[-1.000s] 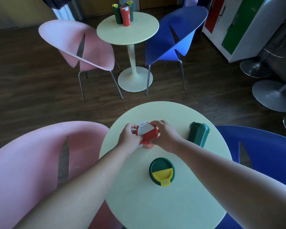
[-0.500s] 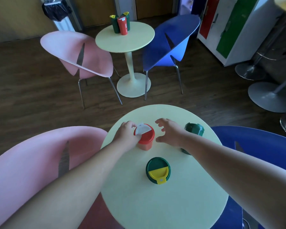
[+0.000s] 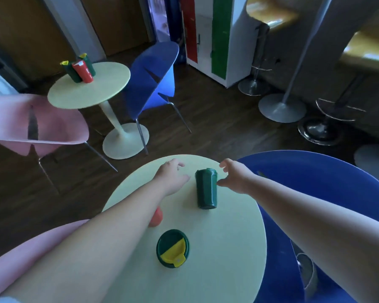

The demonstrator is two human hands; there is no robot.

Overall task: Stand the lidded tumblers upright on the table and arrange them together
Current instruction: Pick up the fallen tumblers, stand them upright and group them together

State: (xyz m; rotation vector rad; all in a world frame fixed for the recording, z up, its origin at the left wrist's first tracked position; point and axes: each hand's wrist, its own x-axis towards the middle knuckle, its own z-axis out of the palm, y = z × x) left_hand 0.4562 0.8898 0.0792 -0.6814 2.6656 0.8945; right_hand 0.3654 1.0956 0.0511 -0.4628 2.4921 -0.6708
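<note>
Both hands left the red tumbler (image 3: 157, 216) standing by the left edge; left hand (image 3: 172, 177) and right hand (image 3: 235, 178), fingers apart, flank the lying green tumbler (image 3: 206, 189) near the far edge of the tabletop (image 3: 228, 248), next to be stood up

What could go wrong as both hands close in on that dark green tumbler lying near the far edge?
1. The dark green tumbler lies on its side near the table's far rim; a nudge from the right hand or left hand might roll it off.
2. The left forearm hides most of the red tumbler; drawing back could knock it over.
</note>
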